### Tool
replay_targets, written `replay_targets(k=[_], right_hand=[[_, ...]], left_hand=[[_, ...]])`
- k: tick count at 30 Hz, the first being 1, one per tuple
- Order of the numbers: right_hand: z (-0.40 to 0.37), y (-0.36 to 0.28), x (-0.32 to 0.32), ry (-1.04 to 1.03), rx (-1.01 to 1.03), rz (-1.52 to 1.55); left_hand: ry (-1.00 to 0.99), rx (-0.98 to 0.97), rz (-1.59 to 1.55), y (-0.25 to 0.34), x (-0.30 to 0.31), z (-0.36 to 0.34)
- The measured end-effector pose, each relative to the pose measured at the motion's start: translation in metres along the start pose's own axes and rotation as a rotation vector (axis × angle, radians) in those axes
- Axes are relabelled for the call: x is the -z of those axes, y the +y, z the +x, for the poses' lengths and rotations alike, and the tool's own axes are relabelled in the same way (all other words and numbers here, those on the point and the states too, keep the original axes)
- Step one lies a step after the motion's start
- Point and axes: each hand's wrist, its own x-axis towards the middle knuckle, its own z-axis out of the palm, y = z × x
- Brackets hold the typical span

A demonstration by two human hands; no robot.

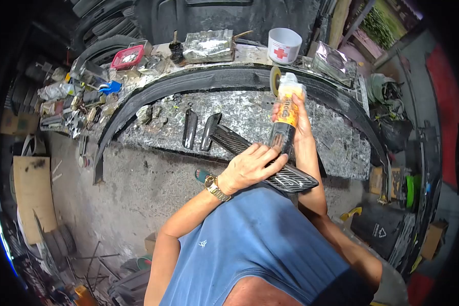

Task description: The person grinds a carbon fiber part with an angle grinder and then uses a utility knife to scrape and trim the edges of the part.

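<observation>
My right hand (300, 115) is wrapped round a bottle (286, 115) with a yellow, orange and black label and a whitish upper end. The bottle is tilted, its dark lower end near my left hand (255, 166). My left hand, with a gold watch on the wrist, has its fingers bent over a long glossy carbon-fibre piece (296, 179) in front of my blue shirt. The piece's far end reaches over the bench edge. Two smaller carbon-fibre pieces, one (190, 128) left of the other (209, 131), lie on the stained bench (336, 148).
A long black curved part (204, 76) arches across the bench. Behind it stand a white tub (284, 45) with a red cross, a red tray (127, 57) and a tape-covered block (208, 46). A roll of tape (275, 80) is beside the bottle. Cluttered items line the left side.
</observation>
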Motion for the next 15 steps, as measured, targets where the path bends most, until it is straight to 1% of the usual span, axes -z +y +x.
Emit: replay_targets(k=[1,3,4,5,7,8,9,10,11,12,13,15], right_hand=[[-0.005,0.000,0.003,0.036,0.042,-0.058],[-0.009,-0.004,0.018,-0.080,0.058,-0.049],[-0.014,-0.006,0.018,-0.071,0.051,0.005],[-0.020,-0.009,0.018,-0.122,0.030,0.084],[-0.025,-0.011,0.030,-0.116,0.023,0.136],[-0.025,-0.008,0.037,-0.132,0.013,0.184],[-0.025,-0.006,0.042,-0.153,0.003,0.231],[-0.022,-0.002,0.051,-0.200,0.003,0.243],[-0.020,0.003,0.057,-0.201,-0.005,0.246],[-0.020,0.012,0.057,-0.240,-0.037,0.363],[-0.019,0.021,0.057,-0.277,-0.067,0.480],[-0.012,0.039,0.073,-0.306,-0.072,0.518]], left_hand=[[-0.033,0.028,-0.026,0.003,0.002,0.001],[-0.104,0.112,-0.133,0.008,0.004,-0.004],[-0.083,0.177,-0.243,0.007,0.006,-0.008],[-0.055,0.316,-0.337,0.010,0.007,-0.011],[0.095,0.567,-0.486,0.012,-0.004,-0.015],[0.102,0.697,-0.538,0.014,-0.010,-0.015],[0.100,0.694,-0.544,0.016,-0.018,-0.012],[0.070,0.779,-0.631,0.018,-0.026,-0.011],[0.039,0.870,-0.712,0.019,-0.033,-0.012],[0.060,0.802,-0.596,0.021,-0.038,-0.011],[0.011,0.860,-0.680,0.021,-0.040,-0.012],[0.028,1.029,-0.793,0.026,-0.039,-0.014]])
